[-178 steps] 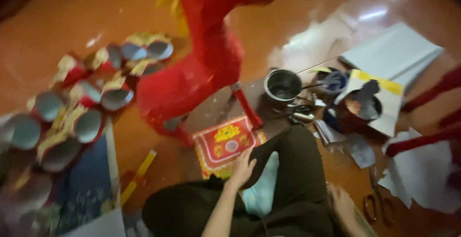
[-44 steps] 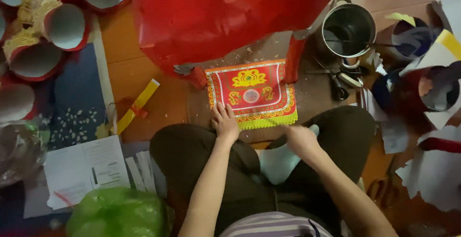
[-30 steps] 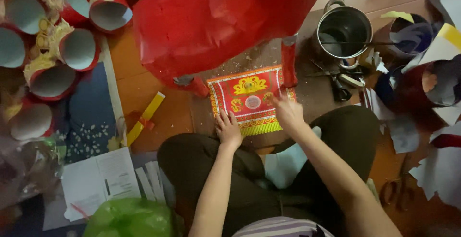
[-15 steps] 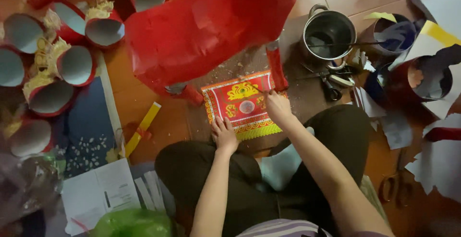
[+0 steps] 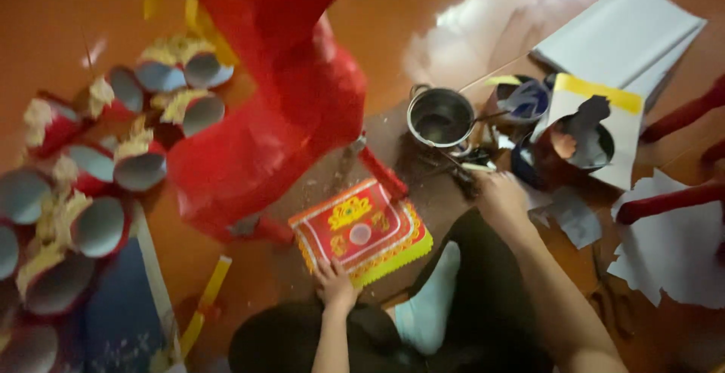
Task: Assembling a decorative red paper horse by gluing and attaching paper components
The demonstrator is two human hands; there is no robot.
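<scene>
On the brown floor (image 5: 68, 10), the right hand (image 5: 502, 199) has left the red and gold decorated paper (image 5: 361, 231) and now rests by the dark tools beside the metal pot (image 5: 441, 116), its fingers too blurred to tell their set. The left hand (image 5: 334, 282) stays pressed flat, fingers spread, on the paper's near edge. The red paper figure (image 5: 279, 109) crowds the paper's far side, paper cups (image 5: 113, 169) lie left, white sheets (image 5: 664, 245) right.

Motion blur hides what the right hand (image 5: 502, 195) touches beside the metal pot (image 5: 440, 117).
</scene>
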